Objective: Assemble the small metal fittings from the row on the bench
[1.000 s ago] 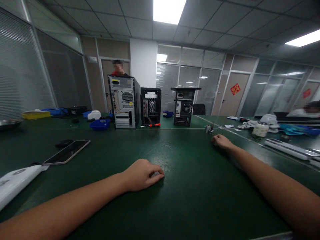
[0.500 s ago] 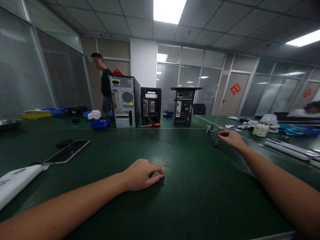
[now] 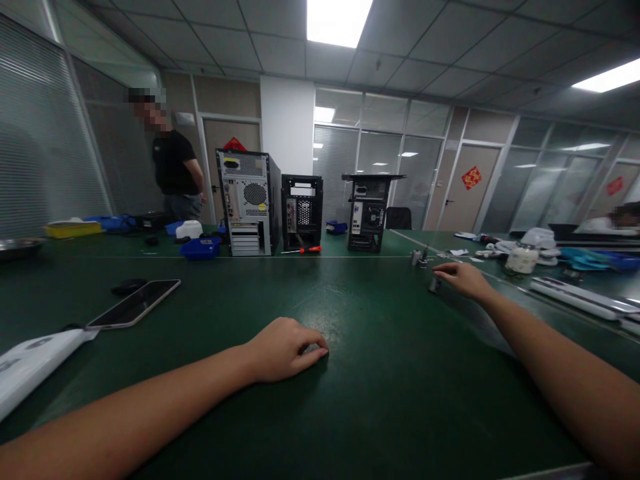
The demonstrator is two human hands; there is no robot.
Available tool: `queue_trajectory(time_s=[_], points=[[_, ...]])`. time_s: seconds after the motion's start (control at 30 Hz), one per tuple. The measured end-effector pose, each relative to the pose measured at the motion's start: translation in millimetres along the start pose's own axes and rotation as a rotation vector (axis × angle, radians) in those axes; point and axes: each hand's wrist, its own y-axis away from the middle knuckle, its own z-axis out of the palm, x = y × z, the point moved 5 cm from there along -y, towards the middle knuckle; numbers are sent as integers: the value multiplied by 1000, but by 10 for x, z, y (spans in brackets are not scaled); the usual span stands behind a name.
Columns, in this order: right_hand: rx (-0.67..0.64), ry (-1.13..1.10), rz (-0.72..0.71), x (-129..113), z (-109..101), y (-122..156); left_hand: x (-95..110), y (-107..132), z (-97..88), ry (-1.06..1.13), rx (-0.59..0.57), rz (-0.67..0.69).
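Note:
On the green tabletop (image 3: 370, 393) rests my left hand (image 3: 285, 350), its fingers curled and thumb meeting fingertips. Nothing shows in its grip. At the right, my right hand (image 3: 463, 279) reaches out with thumb and fingers pinched together. Right under those fingertips is a small grey metal cylinder (image 3: 435, 285); whether the pinch grips its top or something tiny cannot be made out. Just beyond, more small metal cylinders (image 3: 415, 258) stand close together, one with a thin part rising from it (image 3: 423, 262).
Computer cases, one silver-backed (image 3: 247, 200) and two black (image 3: 302, 213), stand at the back, with a red screwdriver (image 3: 311, 249) before them. A blue bin (image 3: 200, 249) and a phone-like tablet (image 3: 137, 305) lie left. White jar (image 3: 521, 259) at right. A person (image 3: 175, 167) stands behind.
My right hand has shifted very slightly left above the metal cylinder. My left hand has stayed put. The person at the back has moved left and nearer.

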Motion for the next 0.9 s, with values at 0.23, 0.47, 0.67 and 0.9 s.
queue_trajectory(time_s=[0.23, 0.47, 0.67, 0.9], points=[[-4, 0, 17, -15, -14, 7, 9, 25, -28, 16, -23, -16], [-32, -42, 12, 77, 42, -22, 2, 38, -28, 22, -23, -13], [-34, -56, 3, 41, 41, -12, 11, 32, -24, 10, -32, -29], [-62, -56, -18, -26, 32, 9, 15, 24, -29, 6, -38, -29]])
